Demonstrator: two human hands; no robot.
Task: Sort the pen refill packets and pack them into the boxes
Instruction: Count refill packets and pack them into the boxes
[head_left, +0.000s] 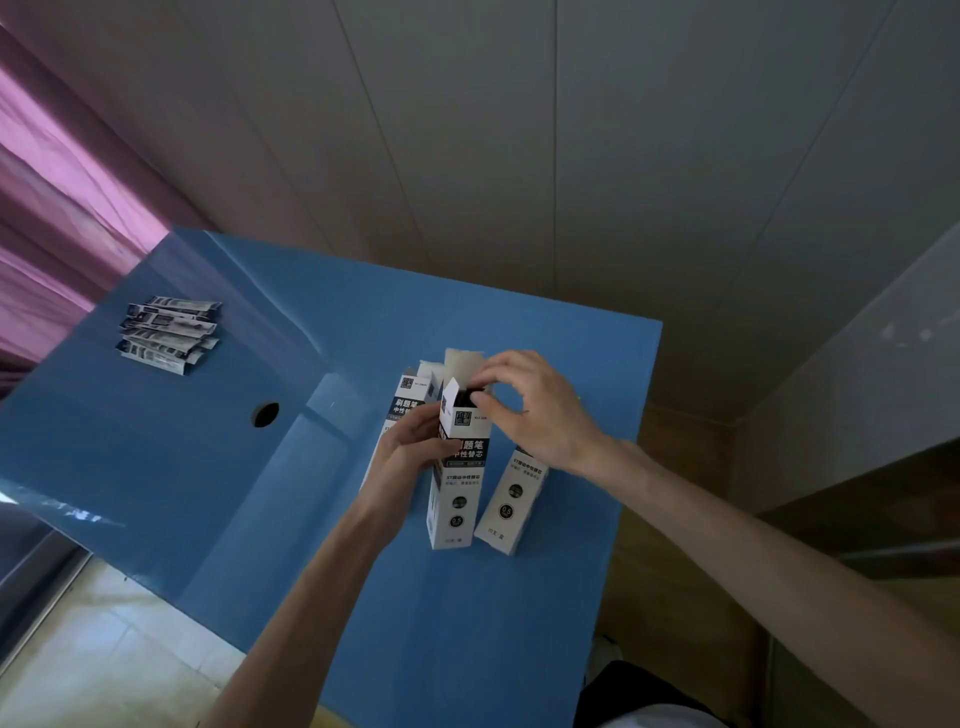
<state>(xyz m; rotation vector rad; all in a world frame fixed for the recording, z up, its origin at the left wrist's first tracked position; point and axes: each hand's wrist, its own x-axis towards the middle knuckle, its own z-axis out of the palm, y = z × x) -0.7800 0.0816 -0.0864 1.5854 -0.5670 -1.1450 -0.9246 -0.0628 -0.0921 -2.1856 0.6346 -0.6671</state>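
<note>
The left hand (410, 441) gripped the middle refill box (457, 467) upright on the blue table (311, 519); the right hand (524, 400) pinched something dark at its open mouth — likely packets going in; two more boxes flanked it; a packet pile (169, 332) lay well apart, far left. Best to keep the box steady and flaps clear — feed straight down.

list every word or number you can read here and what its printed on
"刷题笔" and "中性替芯": on the middle box, gripped by the left hand; the left box shows them partly.
"0.5": in a circle low on the middle box and on the right box.
Smaller print and logos on the boxes: too small to read.
Pen refill packets: print too blurred.
The right hand touches the middle box's top.
</note>
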